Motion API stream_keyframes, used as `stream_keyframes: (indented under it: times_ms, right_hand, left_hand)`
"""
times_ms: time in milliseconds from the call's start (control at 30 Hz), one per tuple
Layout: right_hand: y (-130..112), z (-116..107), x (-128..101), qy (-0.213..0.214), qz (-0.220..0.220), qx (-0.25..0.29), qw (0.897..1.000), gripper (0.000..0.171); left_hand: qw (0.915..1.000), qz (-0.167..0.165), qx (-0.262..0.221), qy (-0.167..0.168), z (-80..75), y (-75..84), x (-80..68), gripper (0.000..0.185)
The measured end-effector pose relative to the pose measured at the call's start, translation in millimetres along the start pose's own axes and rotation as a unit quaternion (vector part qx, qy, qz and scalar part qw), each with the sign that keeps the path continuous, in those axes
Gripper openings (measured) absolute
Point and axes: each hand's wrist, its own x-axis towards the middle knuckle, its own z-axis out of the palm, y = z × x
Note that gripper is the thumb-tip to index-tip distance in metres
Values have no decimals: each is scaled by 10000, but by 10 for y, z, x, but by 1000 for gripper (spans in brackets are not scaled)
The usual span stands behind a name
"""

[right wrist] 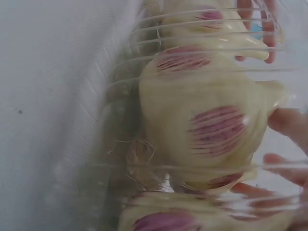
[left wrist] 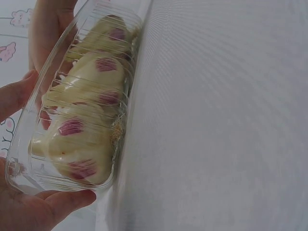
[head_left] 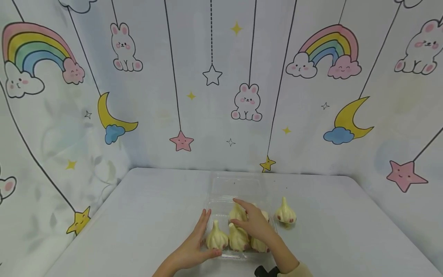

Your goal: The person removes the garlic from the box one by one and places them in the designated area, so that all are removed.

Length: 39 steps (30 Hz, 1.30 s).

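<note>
A clear plastic clamshell container (head_left: pixel 238 184) lies on the white table with its lid folded back. It holds several pale garlic bulbs with purple streaks (head_left: pixel 217 238). My left hand (head_left: pixel 204 238) rests against the container's left end, fingers straight along the side and thumb along the front edge. In the left wrist view, the thumb (left wrist: pixel 62 202) lies under the container wall (left wrist: pixel 96 19). My right hand (head_left: pixel 233 211) reaches over the bulbs and grips one (head_left: pixel 237 214) at the back of the tray. The right wrist view shows a bulb (right wrist: pixel 202 125) through ribbed plastic, fingertips (right wrist: pixel 288 122) beside it.
One more garlic bulb (head_left: pixel 285 213) sits on the table just right of the container. The table (head_left: pixel 145 215) is walled at the back and both sides by a curtain printed with rainbows, rabbits, moons and stars (head_left: pixel 245 102).
</note>
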Motion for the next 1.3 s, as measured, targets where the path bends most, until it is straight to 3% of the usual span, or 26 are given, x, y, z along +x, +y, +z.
stream_keyframes:
  times_ms: [200,533,1300]
  right_hand:
    - [-4,8,57,-158,-36,-336,9993,62]
    - [19,110,155,14,-152,-830,9964,68]
    - [-39,325,246,375,421,-899,9944,69]
  left_hand:
    - [10000,-27,31,58,6,-7,9,94]
    - [10000,20,26,16,3,16,17,93]
    - [9999,6,55,119,10,6,1,94]
